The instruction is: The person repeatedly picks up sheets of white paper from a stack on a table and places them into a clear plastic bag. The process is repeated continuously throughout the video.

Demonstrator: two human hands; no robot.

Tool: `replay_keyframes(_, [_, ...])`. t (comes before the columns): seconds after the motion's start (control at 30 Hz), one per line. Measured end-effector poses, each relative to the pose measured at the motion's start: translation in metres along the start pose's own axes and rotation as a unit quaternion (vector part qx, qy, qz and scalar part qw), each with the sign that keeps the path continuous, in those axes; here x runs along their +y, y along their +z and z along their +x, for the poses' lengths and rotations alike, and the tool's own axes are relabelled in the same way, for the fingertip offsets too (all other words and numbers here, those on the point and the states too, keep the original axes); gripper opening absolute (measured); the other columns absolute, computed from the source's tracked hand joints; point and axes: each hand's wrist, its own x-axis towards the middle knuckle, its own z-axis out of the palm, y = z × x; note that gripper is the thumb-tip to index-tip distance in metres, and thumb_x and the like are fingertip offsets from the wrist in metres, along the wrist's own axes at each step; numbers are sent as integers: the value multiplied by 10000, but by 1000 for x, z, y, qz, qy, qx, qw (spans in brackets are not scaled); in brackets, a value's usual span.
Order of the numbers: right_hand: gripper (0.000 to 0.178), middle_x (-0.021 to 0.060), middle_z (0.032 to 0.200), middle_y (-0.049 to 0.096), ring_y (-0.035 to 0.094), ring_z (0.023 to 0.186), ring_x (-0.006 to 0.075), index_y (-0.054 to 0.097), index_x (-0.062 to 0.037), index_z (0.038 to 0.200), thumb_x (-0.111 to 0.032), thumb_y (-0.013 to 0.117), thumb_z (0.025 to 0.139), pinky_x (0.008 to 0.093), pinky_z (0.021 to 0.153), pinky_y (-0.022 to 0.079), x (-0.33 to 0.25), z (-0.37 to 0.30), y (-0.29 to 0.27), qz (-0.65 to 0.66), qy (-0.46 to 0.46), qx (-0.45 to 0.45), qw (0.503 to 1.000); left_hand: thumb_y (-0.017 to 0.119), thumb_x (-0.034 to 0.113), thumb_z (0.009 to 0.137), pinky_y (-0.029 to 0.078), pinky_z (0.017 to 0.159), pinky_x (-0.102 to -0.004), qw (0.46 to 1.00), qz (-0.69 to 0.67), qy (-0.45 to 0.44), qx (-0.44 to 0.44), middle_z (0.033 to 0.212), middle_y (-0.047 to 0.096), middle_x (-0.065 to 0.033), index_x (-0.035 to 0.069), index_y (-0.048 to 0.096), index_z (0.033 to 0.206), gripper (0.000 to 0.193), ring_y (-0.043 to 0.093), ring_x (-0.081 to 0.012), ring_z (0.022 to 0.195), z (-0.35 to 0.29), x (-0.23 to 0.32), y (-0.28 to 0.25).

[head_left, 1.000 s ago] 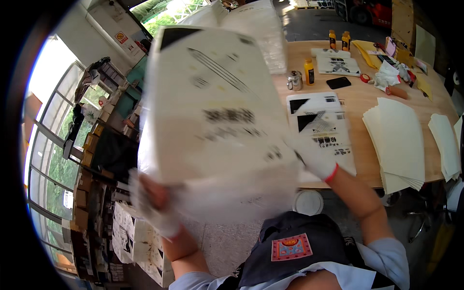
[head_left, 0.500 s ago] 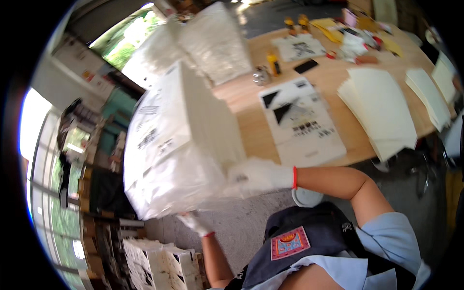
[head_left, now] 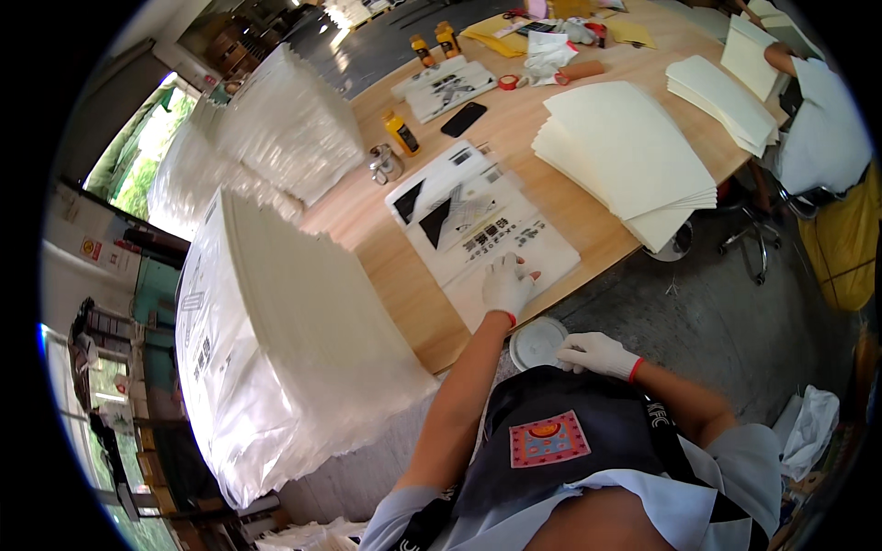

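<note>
My left hand [head_left: 507, 283], in a white glove with a red cuff, lies on the near end of a stack of printed white plastic bags [head_left: 469, 225] on the table. Its fingers are stretched out and rest on the top bag. In front of the dark apron [head_left: 551, 404], my right hand [head_left: 597, 354] wears a matching glove. Its fingers are curled in, and nothing shows between them. A large bundle of cream sheets in clear printed plastic [head_left: 285, 340] stands at the left table edge, apart from both hands.
Wrapped bundles [head_left: 289, 119] stand at the far left. The wooden table [head_left: 367, 266] holds a phone [head_left: 464, 119], a yellow bottle [head_left: 401, 133], a metal cup [head_left: 385, 165] and fanned cream sheets [head_left: 625, 156]. A round white lid [head_left: 537, 342] is below its edge. Another person [head_left: 822, 129] sits at right.
Both hands have let go of the large wrapped bundle, which now stands lower and further left. My left hand has reached onto the printed bags. My right hand has drawn back towards the apron.
</note>
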Motion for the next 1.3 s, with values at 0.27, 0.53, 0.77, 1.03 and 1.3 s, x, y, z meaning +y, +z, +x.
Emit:
replay_keyframes(0.27, [282, 66, 824, 671, 627, 704, 133, 625, -36, 950, -303, 546, 907, 266, 673, 492, 21, -9, 0, 55, 6, 59, 997, 588, 243, 780, 486, 760, -371, 972, -126, -63, -189, 913, 671, -116, 106, 675, 813, 165, 635, -274, 862, 53, -60, 37])
replay_keyframes(0.53, [317, 64, 827, 648, 601, 683, 127, 615, -8, 923, -315, 536, 914, 251, 610, 492, 2, 72, -49, 175, -78, 75, 979, 545, 126, 829, 468, 691, -293, 942, -267, -74, -190, 792, 660, -107, 7, 609, 787, 141, 629, -172, 788, 55, -29, -15])
replay_keyframes(0.77, [652, 179, 1086, 619, 590, 1013, 222, 556, -1, 1200, -548, 533, 845, 318, 856, 454, -83, 122, -56, 46, -139, 136, 980, 532, 55, 804, 466, 662, -305, 958, -267, -15, -109, 800, 654, -88, 14, 582, 850, 80, 608, -155, 716, 41, -16, -34])
replay_keyframes(1.03, [410, 85, 821, 662, 620, 667, 150, 615, -21, 1060, -383, 506, 903, 274, 608, 503, -7, 99, -63, 121, 36, 90, 988, 574, 125, 822, 489, 720, -311, 955, -232, -93, -161, 906, 677, -97, 44, 604, 959, 162, 660, -214, 810, 17, -42, -4])
replay_keyframes(1.3, [320, 82, 842, 645, 581, 646, 128, 603, -12, 988, -311, 509, 921, 256, 569, 490, 49, 28, -44, 207, 84, 130, 966, 590, 197, 838, 490, 767, -332, 944, -72, 60, -317, 951, 671, -127, 63, 640, 986, 206, 647, -251, 863, 19, 15, 0])
